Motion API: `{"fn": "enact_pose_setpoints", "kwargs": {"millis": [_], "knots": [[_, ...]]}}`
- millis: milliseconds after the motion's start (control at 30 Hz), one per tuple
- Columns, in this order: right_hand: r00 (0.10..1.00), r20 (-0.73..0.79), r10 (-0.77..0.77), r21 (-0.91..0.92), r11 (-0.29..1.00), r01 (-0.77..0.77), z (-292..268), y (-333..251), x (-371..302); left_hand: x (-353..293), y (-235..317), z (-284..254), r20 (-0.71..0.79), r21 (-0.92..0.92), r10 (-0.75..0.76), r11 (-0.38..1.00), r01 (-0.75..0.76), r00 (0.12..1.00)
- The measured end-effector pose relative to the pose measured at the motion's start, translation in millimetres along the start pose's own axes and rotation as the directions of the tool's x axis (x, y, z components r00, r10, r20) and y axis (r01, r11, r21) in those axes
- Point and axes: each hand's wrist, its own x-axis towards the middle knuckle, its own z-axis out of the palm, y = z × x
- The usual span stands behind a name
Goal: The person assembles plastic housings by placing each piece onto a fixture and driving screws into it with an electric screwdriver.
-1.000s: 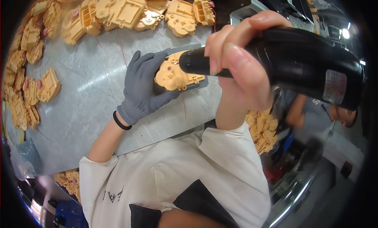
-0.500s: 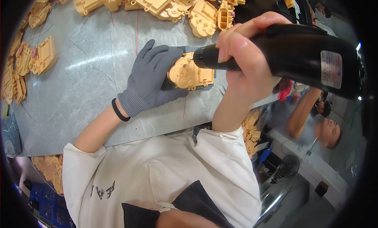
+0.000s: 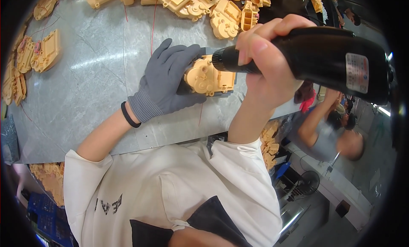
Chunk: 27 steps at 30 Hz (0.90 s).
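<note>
On a crowded workshop floor, a grey desk [image 3: 98,89] with a stone-like pattern carries pale yellow plastic parts [image 3: 183,4] heaped along its far edge, with a smaller cluster [image 3: 45,51] at left. Behind, to the right, a co-worker [image 3: 313,130] in a grey shirt sits near a black fan [image 3: 304,183]. Toward the middle of the desk, a yellow case [image 3: 204,78] lies face up on a dark block [image 3: 226,94], which probably serves to keep it level. The person's left hand [image 3: 166,80], in a grey glove, holds the case from the left, fingers at the far side and thumb at the near side, spread wide, seemingly to brace it while leaving its top exposed. The bare right hand [image 3: 272,55] wraps firmly around a black power screwdriver [image 3: 332,59], held almost flat, its nose over the case's far side, a position that seems to suit aiming the tip; whether the tip touches cannot be told. Thin red wires [image 3: 154,29] trail across the desk beyond the glove.
</note>
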Motion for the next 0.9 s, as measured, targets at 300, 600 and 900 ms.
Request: {"fn": "enact_pose_setpoints", "kwargs": {"millis": [300,600,900], "knots": [[0.948,-0.305,-0.086,0.302,0.936,0.182,-47,-18,-38,11,13,-3,0.110,0.065,-0.177,0.983,0.170,0.978],[0.811,-0.580,-0.076,0.219,0.944,0.246,-89,-39,-90,25,62,-24,0.143,-0.584,-0.380,0.714,0.388,0.914],[0.822,-0.412,-0.393,0.286,0.801,0.526,-61,-75,-99,13,66,-24,0.087,-0.509,-0.244,0.822,0.254,0.966]]}}
